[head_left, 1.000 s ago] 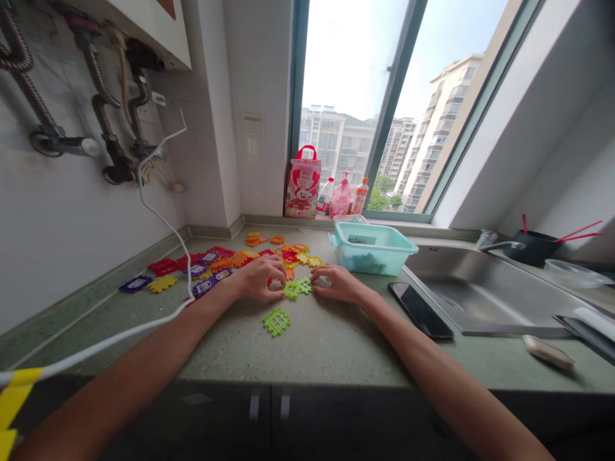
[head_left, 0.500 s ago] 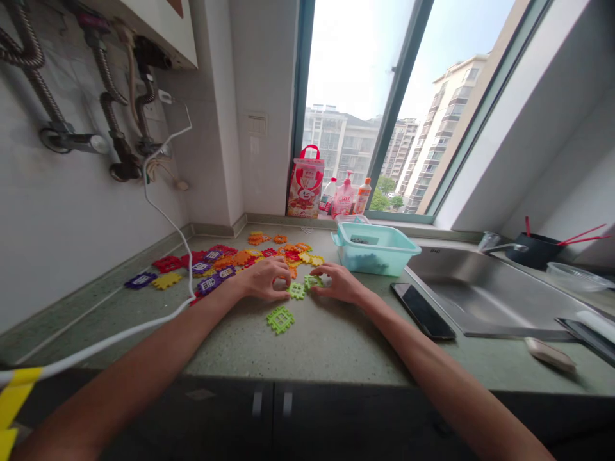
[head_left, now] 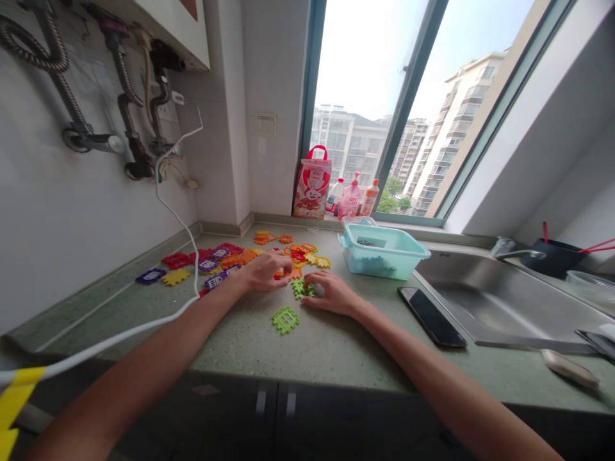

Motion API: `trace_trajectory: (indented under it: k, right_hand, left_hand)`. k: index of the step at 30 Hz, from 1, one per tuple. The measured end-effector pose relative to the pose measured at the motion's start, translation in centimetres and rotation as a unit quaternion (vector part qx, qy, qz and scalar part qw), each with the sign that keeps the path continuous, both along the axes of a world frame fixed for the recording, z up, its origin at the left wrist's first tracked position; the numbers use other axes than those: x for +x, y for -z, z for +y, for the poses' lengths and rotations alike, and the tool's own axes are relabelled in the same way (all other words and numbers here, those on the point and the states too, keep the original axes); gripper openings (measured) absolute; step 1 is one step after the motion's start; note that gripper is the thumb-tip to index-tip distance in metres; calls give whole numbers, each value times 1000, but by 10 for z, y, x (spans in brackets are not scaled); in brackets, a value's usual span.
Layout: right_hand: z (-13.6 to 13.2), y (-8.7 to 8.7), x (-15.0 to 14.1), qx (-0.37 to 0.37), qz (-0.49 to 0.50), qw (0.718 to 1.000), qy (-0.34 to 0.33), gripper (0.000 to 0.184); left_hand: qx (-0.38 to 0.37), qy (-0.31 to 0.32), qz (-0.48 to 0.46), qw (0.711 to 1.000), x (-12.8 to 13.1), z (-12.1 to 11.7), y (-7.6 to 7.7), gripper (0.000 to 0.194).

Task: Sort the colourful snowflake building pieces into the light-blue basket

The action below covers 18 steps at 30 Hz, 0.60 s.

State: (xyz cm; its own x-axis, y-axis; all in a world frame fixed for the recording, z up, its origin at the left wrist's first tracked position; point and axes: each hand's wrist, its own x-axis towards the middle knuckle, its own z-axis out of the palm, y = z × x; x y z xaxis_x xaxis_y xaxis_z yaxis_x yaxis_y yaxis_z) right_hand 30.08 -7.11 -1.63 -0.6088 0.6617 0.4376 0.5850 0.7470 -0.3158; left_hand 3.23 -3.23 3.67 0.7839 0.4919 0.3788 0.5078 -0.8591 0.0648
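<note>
A scatter of coloured plastic interlocking tiles [head_left: 225, 259] in orange, red, purple and yellow lies on the green speckled counter [head_left: 336, 346]. My left hand [head_left: 266, 270] reaches into the near edge of that pile, its fingers curled round an orange tile [head_left: 284, 274]. Just to the right, my right hand [head_left: 331, 292] rests on the counter with its fingertips pressed on the joined green tiles [head_left: 302, 289]. A single green tile [head_left: 286, 319] lies loose in front of both hands.
A teal plastic tub [head_left: 384, 251] stands behind my right hand. A black phone [head_left: 431, 307] lies beside the steel sink [head_left: 509, 291]. A white cable [head_left: 158, 314] crosses the counter on the left. A red bag [head_left: 313, 182] and bottles [head_left: 353, 200] stand at the window.
My left hand has left the green tiles and moved back into the orange and red pile. My right hand stays on the green tiles. The view has shifted slightly.
</note>
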Motion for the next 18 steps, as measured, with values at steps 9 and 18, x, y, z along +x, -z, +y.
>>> trace_trajectory:
  k: [9,18]
  right_hand:
    - [-1,-5,0,-13,-8,1000,-5,25]
    - [-2,-9,2,35,-26,999,-6,12]
  left_hand:
    - [14,2,9,1000,5,10,17,22]
    - [-9,-28,52,998,17,12,25,29]
